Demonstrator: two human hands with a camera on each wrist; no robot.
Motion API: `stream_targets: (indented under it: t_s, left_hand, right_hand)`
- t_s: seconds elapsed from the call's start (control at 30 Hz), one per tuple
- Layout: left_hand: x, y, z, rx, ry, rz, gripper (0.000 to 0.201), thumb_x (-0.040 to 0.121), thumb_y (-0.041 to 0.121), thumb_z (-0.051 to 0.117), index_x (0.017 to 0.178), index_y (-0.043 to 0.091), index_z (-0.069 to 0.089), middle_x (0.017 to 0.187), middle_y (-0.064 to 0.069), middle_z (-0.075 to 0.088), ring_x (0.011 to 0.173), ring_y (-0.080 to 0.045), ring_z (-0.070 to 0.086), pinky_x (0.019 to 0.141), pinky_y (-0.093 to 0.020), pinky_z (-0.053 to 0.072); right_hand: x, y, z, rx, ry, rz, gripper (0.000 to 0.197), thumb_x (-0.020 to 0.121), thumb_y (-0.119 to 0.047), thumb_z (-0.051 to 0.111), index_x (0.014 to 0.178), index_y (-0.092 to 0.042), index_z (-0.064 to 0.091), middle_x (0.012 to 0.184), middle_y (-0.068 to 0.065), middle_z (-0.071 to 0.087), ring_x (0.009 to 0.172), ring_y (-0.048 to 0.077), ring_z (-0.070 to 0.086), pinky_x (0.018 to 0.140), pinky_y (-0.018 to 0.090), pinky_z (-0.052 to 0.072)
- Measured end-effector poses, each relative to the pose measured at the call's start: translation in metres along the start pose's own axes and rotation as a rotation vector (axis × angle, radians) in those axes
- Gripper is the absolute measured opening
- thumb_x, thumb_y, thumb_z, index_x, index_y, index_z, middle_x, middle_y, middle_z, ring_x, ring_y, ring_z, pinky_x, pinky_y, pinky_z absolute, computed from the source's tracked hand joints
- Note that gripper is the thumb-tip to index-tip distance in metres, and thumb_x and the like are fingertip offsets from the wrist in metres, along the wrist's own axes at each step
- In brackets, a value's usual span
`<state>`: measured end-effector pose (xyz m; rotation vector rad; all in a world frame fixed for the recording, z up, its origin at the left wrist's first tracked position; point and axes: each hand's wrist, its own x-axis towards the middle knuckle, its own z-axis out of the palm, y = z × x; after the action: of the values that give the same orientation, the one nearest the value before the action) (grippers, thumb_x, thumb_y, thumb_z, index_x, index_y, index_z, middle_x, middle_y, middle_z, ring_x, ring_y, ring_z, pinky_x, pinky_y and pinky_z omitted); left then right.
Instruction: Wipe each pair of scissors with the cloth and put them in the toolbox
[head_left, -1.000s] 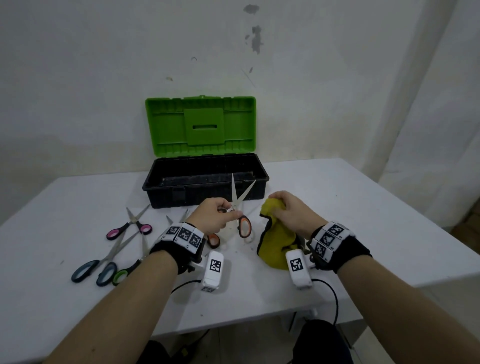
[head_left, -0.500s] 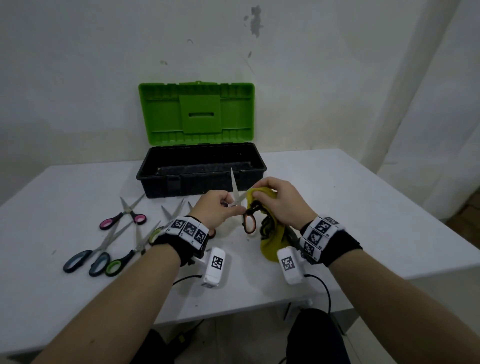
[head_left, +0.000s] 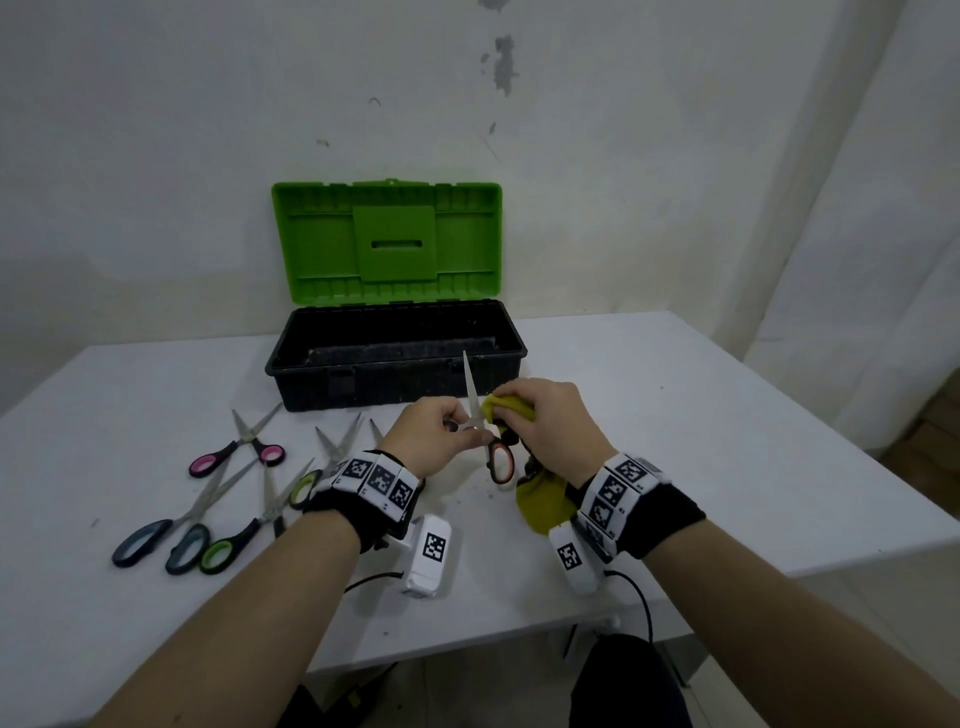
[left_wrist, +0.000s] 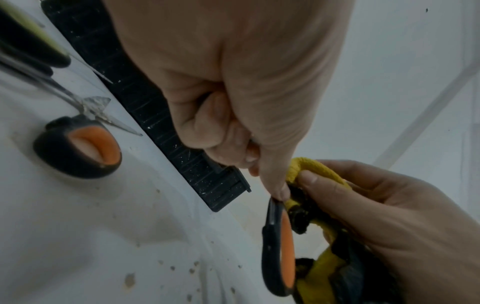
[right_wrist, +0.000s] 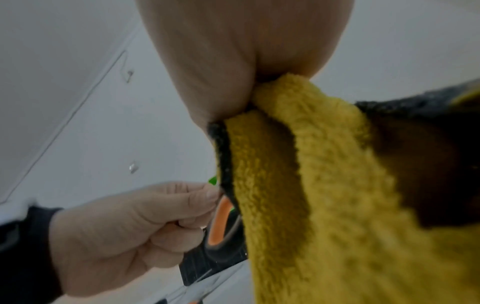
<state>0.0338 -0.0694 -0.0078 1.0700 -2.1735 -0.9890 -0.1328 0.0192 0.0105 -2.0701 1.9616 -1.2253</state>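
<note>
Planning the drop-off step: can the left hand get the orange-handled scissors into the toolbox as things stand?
Probably yes. The toolbox stands open just behind the left hand, lid upright, and nothing lies between them. The hand already grips the orange-handled scissors; only the cloth on one blade must come off.

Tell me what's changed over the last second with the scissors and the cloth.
The right hand brought the yellow cloth left, from apart, onto the right blade of the orange-handled scissors, which it now covers. The left hand still pinches those scissors near the pivot, the other blade up. The other scissors on the table and the open toolbox stayed put.
</note>
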Motion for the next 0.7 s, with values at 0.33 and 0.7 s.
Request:
stream_targets:
  t_s: [0.33,0.7]
  left_hand:
    - [0.000,0.004,-0.003,-0.032,0.038,0.019,0.036,0.076,0.039,0.083,0.074,0.013,0.057,0.069,0.001,0.051,0.063,-0.016,0.049,0.063,-0.035,0.048]
    - [-0.006,0.014,-0.003,0.005,0.038,0.067,0.038,0.078,0.040,0.081,0.071,0.014,0.054,0.066,0.001,0.050,0.059,-0.014,0.045,0.058,-0.029,0.039]
  right_hand:
    - [0.000,-0.006,0.004,-0.112,-0.030,-0.099,0.017,0.088,-0.022,0.068,0.103,-0.018,0.075,0.098,0.003,0.064,0.087,0.016,0.060,0.081,0.019,0.045]
    - [0.004,-0.004,-0.006,-0.234,0.025,-0.039,0.019,0.094,-0.019,0.057,0.105,-0.019,0.072,0.094,0.005,0.065,0.084,0.023,0.060,0.075,0.037,0.052]
